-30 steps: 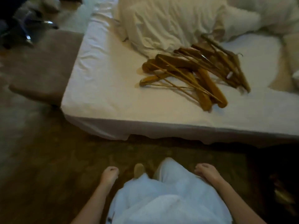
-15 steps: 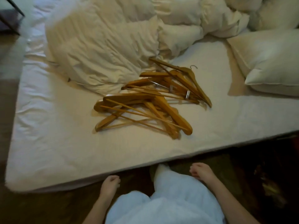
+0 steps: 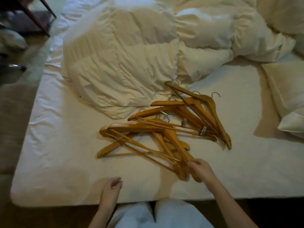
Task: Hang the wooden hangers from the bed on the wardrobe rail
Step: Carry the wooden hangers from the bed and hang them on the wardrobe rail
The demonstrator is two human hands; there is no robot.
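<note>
Right hand (image 3: 199, 170) apparently grips tangled honey-brown wooden hangers (image 3: 164, 134); left hand (image 3: 110, 193) loosely open, empty.

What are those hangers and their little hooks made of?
The hangers look like wood with a smooth honey-coloured finish; their even tan colour and thick arms suggest it. The hooks look like thin grey metal wire, though they are small. The clips on one bar seem to be silvery metal.

We see a heap of honey-brown wooden hangers (image 3: 166, 129) with silver wire hooks on the plain white bed sheet (image 3: 65, 145). Behind the heap, a creamy white rumpled duvet (image 3: 123, 60); right of it, an off-white pillow (image 3: 286, 96). Pale blue trousers (image 3: 158, 216) below.
</note>
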